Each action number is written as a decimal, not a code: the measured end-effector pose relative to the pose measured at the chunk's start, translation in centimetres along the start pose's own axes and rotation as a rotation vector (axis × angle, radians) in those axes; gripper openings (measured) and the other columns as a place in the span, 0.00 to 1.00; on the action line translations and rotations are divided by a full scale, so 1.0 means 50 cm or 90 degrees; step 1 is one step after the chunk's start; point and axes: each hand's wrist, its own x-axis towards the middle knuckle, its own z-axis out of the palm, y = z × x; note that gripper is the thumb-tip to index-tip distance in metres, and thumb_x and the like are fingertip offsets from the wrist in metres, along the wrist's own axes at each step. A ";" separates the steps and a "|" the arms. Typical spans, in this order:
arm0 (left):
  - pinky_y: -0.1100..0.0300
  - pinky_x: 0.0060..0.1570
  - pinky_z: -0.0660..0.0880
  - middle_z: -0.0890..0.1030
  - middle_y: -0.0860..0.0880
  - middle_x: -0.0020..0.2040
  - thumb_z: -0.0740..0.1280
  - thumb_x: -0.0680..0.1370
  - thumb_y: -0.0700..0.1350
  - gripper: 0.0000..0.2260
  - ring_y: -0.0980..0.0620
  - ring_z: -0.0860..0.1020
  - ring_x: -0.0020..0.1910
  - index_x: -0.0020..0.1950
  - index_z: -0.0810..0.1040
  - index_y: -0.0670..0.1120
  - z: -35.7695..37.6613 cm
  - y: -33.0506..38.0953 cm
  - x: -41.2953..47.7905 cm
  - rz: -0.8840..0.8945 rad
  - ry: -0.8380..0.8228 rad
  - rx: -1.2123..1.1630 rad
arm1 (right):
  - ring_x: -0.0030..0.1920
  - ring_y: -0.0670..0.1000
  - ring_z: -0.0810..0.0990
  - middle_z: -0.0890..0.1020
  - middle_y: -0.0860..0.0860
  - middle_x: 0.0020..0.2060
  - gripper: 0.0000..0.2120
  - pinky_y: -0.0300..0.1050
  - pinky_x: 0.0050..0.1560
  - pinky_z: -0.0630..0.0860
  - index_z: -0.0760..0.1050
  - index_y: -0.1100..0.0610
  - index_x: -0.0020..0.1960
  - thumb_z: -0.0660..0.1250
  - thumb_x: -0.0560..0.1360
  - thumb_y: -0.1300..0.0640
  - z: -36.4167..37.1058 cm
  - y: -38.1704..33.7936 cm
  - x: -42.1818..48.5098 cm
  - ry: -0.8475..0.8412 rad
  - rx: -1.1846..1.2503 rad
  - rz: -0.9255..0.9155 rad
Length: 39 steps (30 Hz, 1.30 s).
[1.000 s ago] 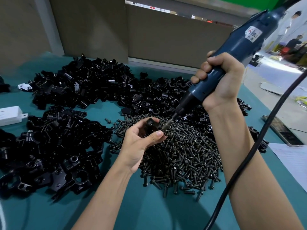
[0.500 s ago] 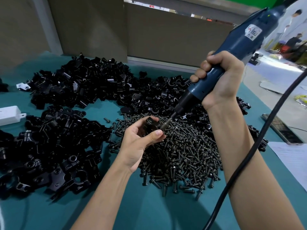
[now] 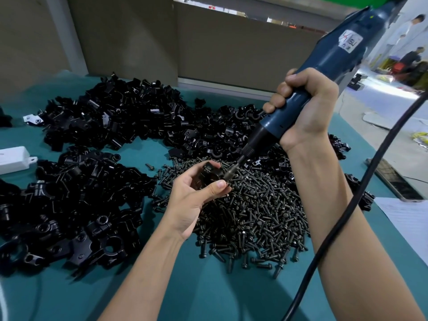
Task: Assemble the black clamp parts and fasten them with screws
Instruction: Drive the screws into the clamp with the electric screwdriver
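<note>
My left hand (image 3: 193, 200) grips a black clamp (image 3: 209, 176) between thumb and fingers, just above the pile of dark screws (image 3: 254, 212). My right hand (image 3: 305, 107) is wrapped round a blue electric screwdriver (image 3: 324, 72), which slants down to the left. Its bit tip (image 3: 228, 176) touches the right side of the clamp. Whether a screw sits under the bit is hidden. Loose black clamp parts (image 3: 111, 117) lie heaped at the back, and more clamp pieces (image 3: 58, 205) lie at the left.
The screwdriver's black cable (image 3: 347, 216) hangs across the right side over my forearm. A white box (image 3: 12, 159) lies at the left edge. Paper (image 3: 407, 221) and a flat dark device (image 3: 393, 179) lie at the right on the green table (image 3: 208, 286). People stand far off at the right.
The hands, clamp and screwdriver hold nearly the same pose; the bit stays on the clamp. The view has shifted slightly.
</note>
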 end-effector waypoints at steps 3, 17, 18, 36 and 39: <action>0.55 0.51 0.81 0.84 0.50 0.46 0.80 0.64 0.43 0.16 0.46 0.85 0.44 0.50 0.85 0.51 0.000 0.002 -0.001 0.005 -0.008 -0.008 | 0.23 0.47 0.66 0.69 0.48 0.25 0.05 0.39 0.27 0.68 0.68 0.55 0.36 0.62 0.63 0.63 0.001 0.000 0.000 0.002 0.004 0.004; 0.54 0.51 0.82 0.84 0.49 0.45 0.80 0.62 0.44 0.17 0.47 0.85 0.43 0.50 0.85 0.50 -0.003 -0.004 0.002 0.005 -0.001 -0.015 | 0.23 0.47 0.66 0.69 0.48 0.25 0.05 0.38 0.26 0.68 0.67 0.55 0.36 0.62 0.63 0.63 0.000 0.006 -0.003 0.007 0.005 -0.002; 0.54 0.52 0.82 0.84 0.49 0.45 0.80 0.62 0.44 0.18 0.47 0.85 0.43 0.50 0.85 0.50 -0.004 -0.004 0.003 0.004 -0.002 -0.021 | 0.23 0.47 0.66 0.69 0.48 0.25 0.05 0.38 0.26 0.68 0.67 0.55 0.36 0.62 0.63 0.63 0.000 0.006 -0.003 0.007 0.009 -0.002; 0.56 0.47 0.82 0.83 0.47 0.44 0.78 0.63 0.42 0.16 0.48 0.83 0.42 0.49 0.85 0.45 0.005 -0.009 0.003 -0.018 -0.014 -0.092 | 0.23 0.47 0.66 0.69 0.48 0.24 0.05 0.38 0.27 0.67 0.72 0.57 0.40 0.59 0.66 0.63 0.006 -0.006 -0.014 -0.073 0.042 0.011; 0.56 0.47 0.82 0.84 0.47 0.45 0.78 0.63 0.41 0.14 0.47 0.84 0.42 0.48 0.86 0.47 0.001 -0.006 0.005 -0.005 -0.016 -0.088 | 0.23 0.47 0.65 0.68 0.48 0.24 0.06 0.38 0.27 0.66 0.72 0.58 0.41 0.59 0.65 0.63 0.009 -0.007 -0.018 -0.082 0.044 0.010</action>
